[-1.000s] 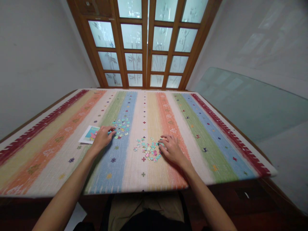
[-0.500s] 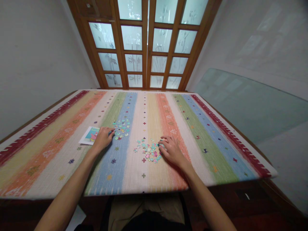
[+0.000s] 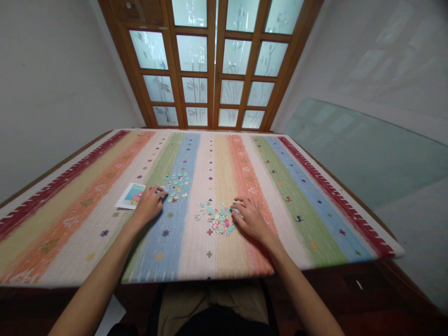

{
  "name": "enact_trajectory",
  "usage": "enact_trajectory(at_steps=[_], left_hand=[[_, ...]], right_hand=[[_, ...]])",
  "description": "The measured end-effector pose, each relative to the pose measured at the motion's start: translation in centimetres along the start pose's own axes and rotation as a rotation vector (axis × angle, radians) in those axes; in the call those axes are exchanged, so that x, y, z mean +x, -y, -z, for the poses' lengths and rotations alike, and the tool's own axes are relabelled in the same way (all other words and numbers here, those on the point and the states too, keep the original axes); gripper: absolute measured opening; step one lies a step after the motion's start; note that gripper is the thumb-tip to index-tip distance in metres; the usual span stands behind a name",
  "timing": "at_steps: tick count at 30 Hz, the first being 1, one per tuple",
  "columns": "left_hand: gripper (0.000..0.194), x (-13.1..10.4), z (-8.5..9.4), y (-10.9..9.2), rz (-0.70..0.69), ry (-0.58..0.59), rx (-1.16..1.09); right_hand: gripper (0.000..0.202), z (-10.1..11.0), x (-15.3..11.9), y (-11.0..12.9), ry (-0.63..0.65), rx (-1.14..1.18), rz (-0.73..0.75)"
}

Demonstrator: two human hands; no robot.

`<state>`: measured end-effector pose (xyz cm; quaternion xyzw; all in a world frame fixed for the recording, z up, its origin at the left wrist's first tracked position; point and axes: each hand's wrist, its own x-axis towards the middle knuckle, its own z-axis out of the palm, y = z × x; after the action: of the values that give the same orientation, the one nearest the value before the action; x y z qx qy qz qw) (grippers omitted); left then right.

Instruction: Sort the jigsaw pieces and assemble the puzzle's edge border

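Worktop: I look down on a broad worktop [image 3: 196, 259] under a woven-looking cloth [image 3: 285, 219], striped in red, yellow, orange, green and blue, with small crosses and stars.
Near pieces: flat, knobbed jigsaw pieces, teal and pink, lie in a loose cluster [image 3: 217, 222] toward the near edge, about midway between the side edges.
Far pieces: a second scatter [image 3: 179, 185], mostly teal and pale green, lies farther from the near edge and more to the left.
Picture card: I see a flat, white-bordered card [image 3: 130, 197] left of that scatter, its right part hidden by the left hand [image 3: 150, 203].
Left hand: fingertips meet the far scatter's left border; I cannot tell whether they pinch a piece.
Right hand: the right hand [image 3: 250, 218] rests with curved fingers loosely apart, tips at the near cluster's right side.
Beyond the far edge: wooden doors [image 3: 211, 93] with frosted, plant-patterned panes.
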<state>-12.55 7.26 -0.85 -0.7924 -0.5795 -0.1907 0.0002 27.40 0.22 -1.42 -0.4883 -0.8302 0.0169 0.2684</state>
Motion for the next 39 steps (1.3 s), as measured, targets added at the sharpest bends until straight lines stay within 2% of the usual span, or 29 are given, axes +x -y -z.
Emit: enact_trajectory(at_steps=[9,15,19,25,29,33,39], left_hand=[[0.038,-0.1,0.5,-0.1,-0.022,0.051,-0.031],[0.036,-0.2,1.0,-1.0,-0.02,-0.007,-0.056],[0.031,-0.9,0.6,-3.9,-0.084,-0.084,-0.144],[0.026,-3.1,-1.2,-11.0,-0.312,-0.002,-0.294],[0.024,-4.0,-2.1,-14.2,-0.37,0.067,-0.31],[0.024,-4.3,-2.5,-15.2,-0.376,0.073,-0.302],[0.019,-4.8,-2.4,-14.9,-0.397,0.033,-0.291]], right_hand=[[0.019,0.1,0.0,0.1,-0.006,-0.004,0.002],[0.019,0.2,0.0,0.0,-0.002,-0.01,0.003],[0.02,0.2,0.1,0.1,0.016,0.003,0.011],[0.022,0.3,0.2,1.5,0.083,0.06,0.072],[0.023,0.4,0.4,2.7,0.144,0.07,0.105],[0.028,0.3,0.5,3.3,0.192,0.068,0.133],[0.024,0.4,0.4,3.2,0.19,0.061,0.099]])
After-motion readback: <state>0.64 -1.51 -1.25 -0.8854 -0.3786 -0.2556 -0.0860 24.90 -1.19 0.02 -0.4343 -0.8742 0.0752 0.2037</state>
